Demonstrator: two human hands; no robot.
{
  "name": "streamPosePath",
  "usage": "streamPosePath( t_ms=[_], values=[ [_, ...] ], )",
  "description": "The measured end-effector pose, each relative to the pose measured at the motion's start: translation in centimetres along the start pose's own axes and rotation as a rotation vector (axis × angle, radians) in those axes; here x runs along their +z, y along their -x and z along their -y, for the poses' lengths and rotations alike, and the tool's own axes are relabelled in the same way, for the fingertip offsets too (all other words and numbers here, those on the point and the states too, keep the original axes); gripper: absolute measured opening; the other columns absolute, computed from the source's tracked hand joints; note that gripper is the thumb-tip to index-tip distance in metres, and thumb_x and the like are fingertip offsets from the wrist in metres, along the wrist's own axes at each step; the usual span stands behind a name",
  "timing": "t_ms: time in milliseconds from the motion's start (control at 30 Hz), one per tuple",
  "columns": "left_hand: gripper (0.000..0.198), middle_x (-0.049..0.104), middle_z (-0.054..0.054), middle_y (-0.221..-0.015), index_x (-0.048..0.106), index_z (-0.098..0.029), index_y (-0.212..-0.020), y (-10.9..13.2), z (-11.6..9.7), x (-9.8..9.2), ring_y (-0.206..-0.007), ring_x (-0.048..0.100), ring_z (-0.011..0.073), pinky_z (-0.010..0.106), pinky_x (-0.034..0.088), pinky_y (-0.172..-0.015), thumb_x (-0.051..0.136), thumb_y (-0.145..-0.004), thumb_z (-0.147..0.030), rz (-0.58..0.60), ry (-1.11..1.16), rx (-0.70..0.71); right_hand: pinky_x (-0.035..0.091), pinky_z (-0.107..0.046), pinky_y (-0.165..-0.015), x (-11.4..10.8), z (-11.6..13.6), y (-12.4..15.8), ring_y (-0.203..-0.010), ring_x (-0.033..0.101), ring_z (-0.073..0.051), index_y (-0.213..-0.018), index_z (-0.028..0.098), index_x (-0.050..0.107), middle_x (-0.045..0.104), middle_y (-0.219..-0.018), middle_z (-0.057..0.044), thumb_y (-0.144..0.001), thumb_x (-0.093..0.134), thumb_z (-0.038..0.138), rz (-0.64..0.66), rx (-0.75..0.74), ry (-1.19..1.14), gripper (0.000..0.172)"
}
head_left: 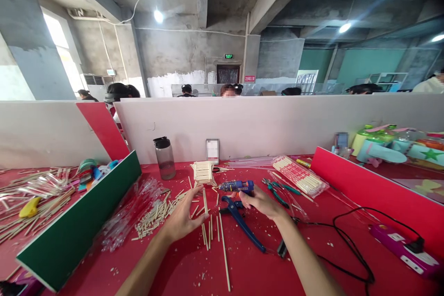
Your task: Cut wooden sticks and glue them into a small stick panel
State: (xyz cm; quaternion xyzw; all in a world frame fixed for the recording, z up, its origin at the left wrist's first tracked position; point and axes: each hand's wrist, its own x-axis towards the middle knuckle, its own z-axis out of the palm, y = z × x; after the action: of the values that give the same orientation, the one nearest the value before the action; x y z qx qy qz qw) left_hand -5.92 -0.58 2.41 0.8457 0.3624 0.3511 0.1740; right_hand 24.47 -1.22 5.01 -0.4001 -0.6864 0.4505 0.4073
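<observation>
My right hand (261, 203) is closed around the grip of a blue hot glue gun (238, 187), holding it above the red table (270, 268). My left hand (183, 216) lies palm down with fingers spread on the table, fingertips by a thin wooden stick (205, 201). Just beyond sits a small block of glued sticks (203, 172). More loose sticks (212, 231) lie between my hands. Below the glue gun, a blue-handled cutter (243, 225) rests on the table.
A heap of cut stick pieces (152, 219) and clear wrappers lie left. A smoky water bottle (164, 157), a bagged bundle of sticks (300, 175), green pliers (277, 190), a black cable (342, 240) and a power strip (404, 247) surround me. Green (76, 233) and red dividers (378, 194) flank the space. People sit behind the white partition.
</observation>
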Motion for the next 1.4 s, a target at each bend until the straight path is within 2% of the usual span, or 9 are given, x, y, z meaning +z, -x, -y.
streamPosePath(
  t_ms=[100, 233, 467, 767, 1000, 1200, 1400],
  values=[
    [0.072, 0.049, 0.011, -0.145, 0.028, -0.027, -0.149, 0.0, -0.1, 0.1, -0.127, 0.054, 0.0278, 0.047, 0.045, -0.109, 0.066, -0.089, -0.037, 0.002, 0.005, -0.004, 0.039, -0.027, -0.057, 0.9, 0.1, -0.5, -0.058, 0.051, -0.015, -0.087, 0.017, 0.072, 0.060, -0.066, -0.001, -0.088, 0.055, 0.064, -0.036, -0.047, 0.127, 0.049],
    [0.071, 0.049, 0.012, -0.144, 0.029, -0.027, -0.148, 0.0, -0.2, 0.2, -0.127, 0.054, 0.0281, 0.047, 0.045, -0.109, 0.066, -0.089, -0.039, 0.010, 0.018, -0.010, 0.043, -0.029, -0.068, 1.8, 0.1, -0.8, -0.073, 0.062, -0.021, -0.084, 0.019, 0.072, 0.070, -0.077, -0.004, -0.091, 0.055, 0.058, -0.087, -0.137, 0.278, 0.043],
    [0.075, 0.051, 0.012, -0.143, 0.026, -0.027, -0.151, 0.0, -0.7, 0.4, -0.125, 0.055, 0.0287, 0.047, 0.047, -0.106, 0.067, -0.088, -0.033, 0.028, 0.030, 0.007, 0.043, -0.028, -0.069, 2.8, 0.8, -0.8, -0.075, 0.063, -0.022, -0.081, 0.021, 0.072, 0.072, -0.078, -0.003, -0.093, 0.055, 0.048, -0.158, -0.205, 0.412, 0.034],
    [0.075, 0.048, 0.011, -0.146, 0.025, -0.029, -0.150, 0.0, -0.6, 0.3, -0.128, 0.053, 0.0282, 0.046, 0.045, -0.108, 0.067, -0.089, -0.038, 0.037, 0.040, -0.017, 0.046, -0.029, -0.072, 2.6, 0.4, -0.9, -0.080, 0.067, -0.023, -0.085, 0.022, 0.073, 0.075, -0.085, -0.004, -0.094, 0.055, 0.047, -0.190, -0.224, 0.463, 0.031],
    [0.074, 0.049, 0.011, -0.146, 0.027, -0.029, -0.150, 0.0, -0.5, 0.5, -0.128, 0.053, 0.0289, 0.046, 0.044, -0.108, 0.067, -0.088, -0.037, 0.043, 0.034, -0.003, 0.046, -0.029, -0.070, 2.8, 0.3, -1.0, -0.077, 0.067, -0.023, -0.085, 0.022, 0.071, 0.074, -0.081, -0.004, -0.094, 0.055, 0.047, -0.213, -0.228, 0.493, 0.031],
    [0.075, 0.050, 0.011, -0.145, 0.027, -0.028, -0.150, 0.1, -0.4, 0.5, -0.126, 0.055, 0.0285, 0.046, 0.046, -0.107, 0.068, -0.087, -0.035, 0.024, 0.037, 0.000, 0.043, -0.028, -0.067, 2.8, 0.5, -0.9, -0.073, 0.065, -0.021, -0.077, 0.021, 0.068, 0.072, -0.076, -0.003, -0.095, 0.053, 0.048, -0.183, -0.233, 0.504, 0.036],
    [0.074, 0.049, 0.012, -0.146, 0.028, -0.027, -0.150, 0.1, -0.3, 0.5, -0.127, 0.054, 0.0289, 0.047, 0.045, -0.108, 0.067, -0.088, -0.035, 0.022, 0.031, -0.002, 0.041, -0.027, -0.062, 2.8, 0.9, -0.8, -0.069, 0.063, -0.020, -0.079, 0.021, 0.068, 0.071, -0.075, -0.003, -0.095, 0.052, 0.048, -0.161, -0.221, 0.522, 0.036]
  ],
)
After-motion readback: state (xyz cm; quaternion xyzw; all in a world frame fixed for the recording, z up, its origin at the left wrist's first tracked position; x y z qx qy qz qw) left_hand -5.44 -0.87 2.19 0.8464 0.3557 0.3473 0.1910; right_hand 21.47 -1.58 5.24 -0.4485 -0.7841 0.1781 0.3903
